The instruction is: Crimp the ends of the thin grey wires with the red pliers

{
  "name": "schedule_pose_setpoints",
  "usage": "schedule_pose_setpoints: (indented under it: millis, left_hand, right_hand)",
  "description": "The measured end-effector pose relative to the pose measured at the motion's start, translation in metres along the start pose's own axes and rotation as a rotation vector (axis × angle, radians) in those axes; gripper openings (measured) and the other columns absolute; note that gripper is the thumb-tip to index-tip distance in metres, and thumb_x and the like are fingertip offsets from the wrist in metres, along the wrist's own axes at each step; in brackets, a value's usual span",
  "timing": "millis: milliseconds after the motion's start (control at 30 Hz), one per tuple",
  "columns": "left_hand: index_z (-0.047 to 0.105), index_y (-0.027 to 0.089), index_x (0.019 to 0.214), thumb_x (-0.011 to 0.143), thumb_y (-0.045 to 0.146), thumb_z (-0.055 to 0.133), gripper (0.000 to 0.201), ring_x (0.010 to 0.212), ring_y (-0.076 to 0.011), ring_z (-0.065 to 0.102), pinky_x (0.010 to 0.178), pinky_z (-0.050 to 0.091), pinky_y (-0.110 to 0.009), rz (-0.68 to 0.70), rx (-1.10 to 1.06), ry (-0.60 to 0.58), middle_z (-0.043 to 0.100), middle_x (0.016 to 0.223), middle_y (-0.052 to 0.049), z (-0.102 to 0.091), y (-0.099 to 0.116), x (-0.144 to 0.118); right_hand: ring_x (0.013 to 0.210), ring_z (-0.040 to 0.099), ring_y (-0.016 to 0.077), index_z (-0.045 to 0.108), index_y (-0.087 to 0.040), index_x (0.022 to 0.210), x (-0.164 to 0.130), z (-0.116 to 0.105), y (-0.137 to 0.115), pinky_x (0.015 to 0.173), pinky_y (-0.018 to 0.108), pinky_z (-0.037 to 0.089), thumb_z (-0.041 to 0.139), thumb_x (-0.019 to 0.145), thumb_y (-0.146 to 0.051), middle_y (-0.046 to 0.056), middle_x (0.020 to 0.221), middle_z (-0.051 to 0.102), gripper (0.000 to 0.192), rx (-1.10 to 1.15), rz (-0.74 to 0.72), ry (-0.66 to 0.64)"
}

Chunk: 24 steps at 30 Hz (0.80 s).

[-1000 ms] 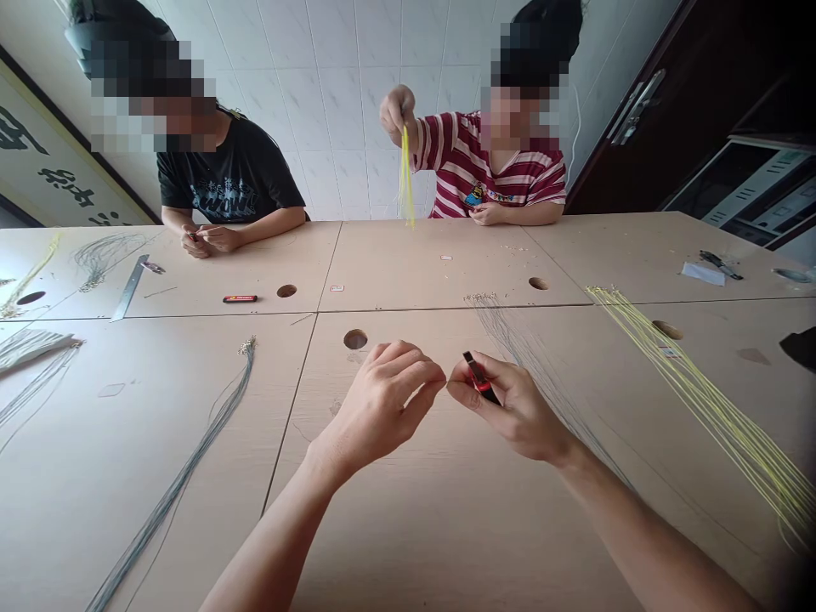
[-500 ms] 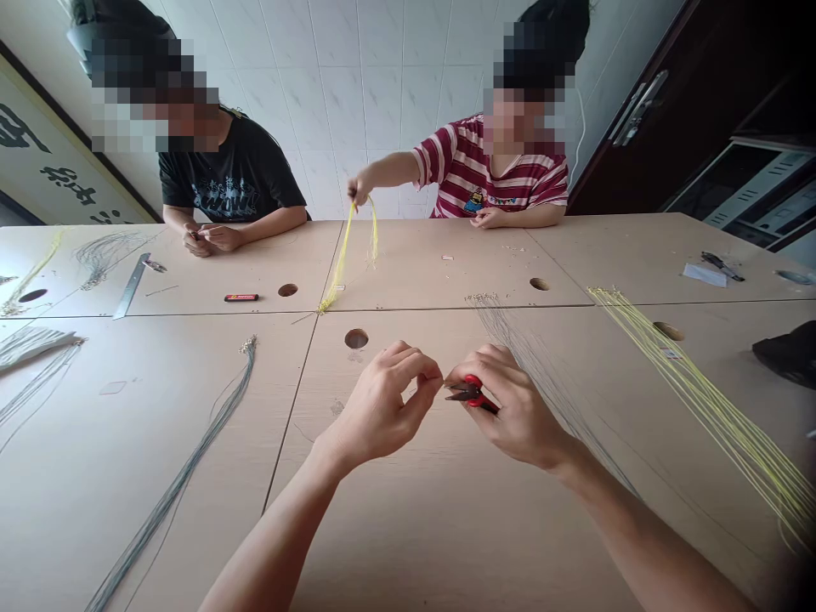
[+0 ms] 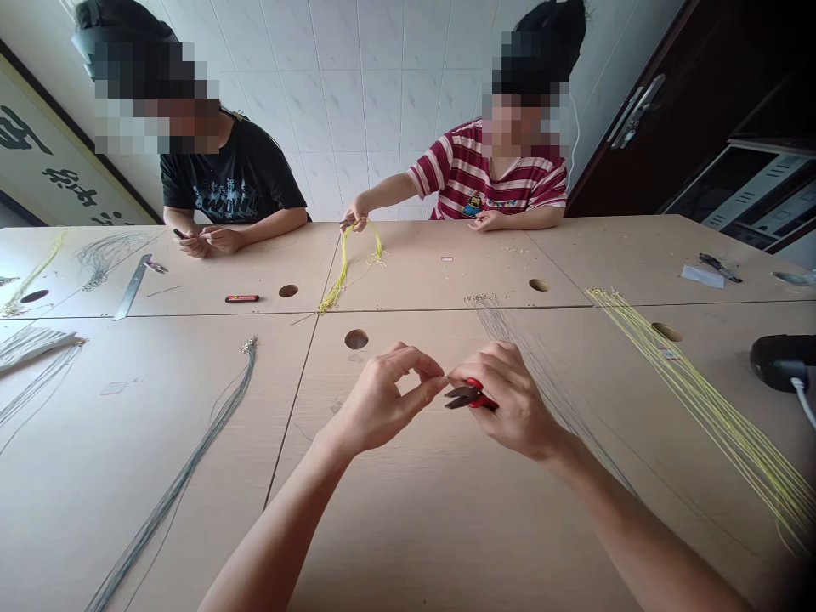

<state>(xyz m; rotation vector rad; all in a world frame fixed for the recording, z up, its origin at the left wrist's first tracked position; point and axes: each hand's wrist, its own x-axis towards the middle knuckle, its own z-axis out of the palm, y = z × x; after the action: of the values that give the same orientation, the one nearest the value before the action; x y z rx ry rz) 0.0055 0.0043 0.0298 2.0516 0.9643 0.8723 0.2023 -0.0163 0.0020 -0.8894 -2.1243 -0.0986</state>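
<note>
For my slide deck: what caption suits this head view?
Right hand grips red-handled pliers beside pinching left hand over table.

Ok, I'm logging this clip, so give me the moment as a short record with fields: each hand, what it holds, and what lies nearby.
left hand: thumb and forefinger pinched, what they pinch too small to tell
right hand: holds red pliers, tips toward the left hand
right of hands: grey cords, yellow cords
left of hands: grey bundle
surface: table
</note>
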Motion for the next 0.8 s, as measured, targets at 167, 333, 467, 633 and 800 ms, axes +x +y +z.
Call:
schedule_pose_setpoints:
  millis: [167, 333, 467, 633, 800]
  left_hand:
    - [0.063, 0.021, 0.085, 0.082, 0.026, 0.066, 0.007, 0.087, -0.018, 0.058, 0.076, 0.047, -0.031, -0.007, 0.044, 0.022, 0.069, 0.081, -0.001, -0.0058, 0.0008, -0.0002]
    - [0.063, 0.022, 0.087, 0.084, 0.02, 0.061, 0.004, 0.086, -0.0173, 0.057, 0.077, 0.047, -0.031, 0.007, 0.048, -0.003, 0.068, 0.08, 0.0, -0.0058, 0.0006, -0.0009]
    - [0.063, 0.021, 0.088, 0.085, 0.017, 0.058, 0.008, 0.087, -0.0175, 0.056, 0.075, 0.046, -0.03, 0.054, 0.062, -0.007, 0.067, 0.081, -0.001, -0.0046, -0.0001, -0.0015]
    - [0.063, 0.02, 0.085, 0.087, 0.016, 0.056, 0.008, 0.083, -0.0169, 0.054, 0.076, 0.045, -0.031, 0.177, 0.135, 0.016, 0.066, 0.081, -0.002, -0.0043, 0.0007, -0.0007]
    - [0.06, 0.019, 0.086, 0.09, 0.016, 0.051, 0.011, 0.081, -0.0165, 0.053, 0.074, 0.044, -0.031, 0.188, 0.175, 0.001, 0.065, 0.081, -0.003, -0.0034, 0.0016, -0.0008]
  right_hand:
    - [0.07, 0.044, 0.0171, 0.048, -0.022, 0.088, 0.0012, -0.0002, -0.001, 0.07, 0.033, 0.035, 0.048, 0.083, -0.002, -0.001, 0.073, 0.056, 0.021, 0.17, 0.105, -0.037]
    - [0.071, 0.045, 0.0175, 0.049, -0.023, 0.09, 0.0017, -0.0014, -0.0025, 0.07, 0.033, 0.036, 0.048, 0.086, -0.004, 0.0, 0.074, 0.055, 0.019, 0.221, 0.134, -0.052]
    - [0.071, 0.046, 0.0176, 0.051, -0.023, 0.093, 0.0017, -0.0017, -0.0027, 0.071, 0.034, 0.037, 0.049, 0.087, -0.005, 0.0, 0.075, 0.056, 0.019, 0.225, 0.13, -0.061]
    - [0.071, 0.044, 0.017, 0.049, -0.022, 0.088, 0.0016, -0.0011, -0.0022, 0.071, 0.033, 0.037, 0.048, 0.088, -0.006, 0.0, 0.074, 0.056, 0.016, 0.235, 0.137, -0.084]
    - [0.072, 0.043, 0.0171, 0.047, -0.022, 0.088, 0.0015, -0.0002, -0.0018, 0.071, 0.033, 0.036, 0.048, 0.086, -0.004, 0.0, 0.074, 0.054, 0.018, 0.24, 0.137, -0.088]
